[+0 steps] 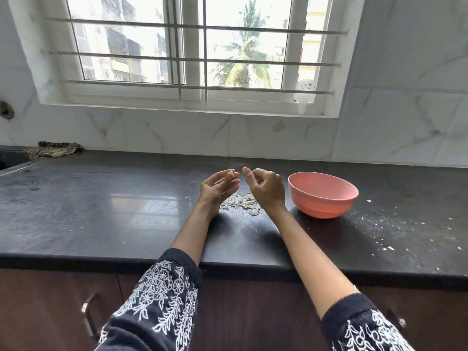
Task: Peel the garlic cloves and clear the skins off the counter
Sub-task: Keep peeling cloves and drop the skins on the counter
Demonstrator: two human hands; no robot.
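My left hand (217, 187) is raised above the black counter (101, 211) and pinches a small pale garlic clove (231, 172) between thumb and fingertips. My right hand (266, 188) hovers just to the right of it, fingers curled, thumb and forefinger close together; whether a scrap of skin sits between them I cannot tell. Under both hands lies a small heap of papery garlic skins (241, 202). A pink bowl (323, 195) stands on the counter right of my right hand; its inside is hidden from here.
White flecks of skin (390, 247) are scattered over the counter's right part. A striped cloth (52, 149) lies at the back left by the wall. A barred window is behind the counter. Wooden cabinet doors with handles (87, 315) are below the front edge.
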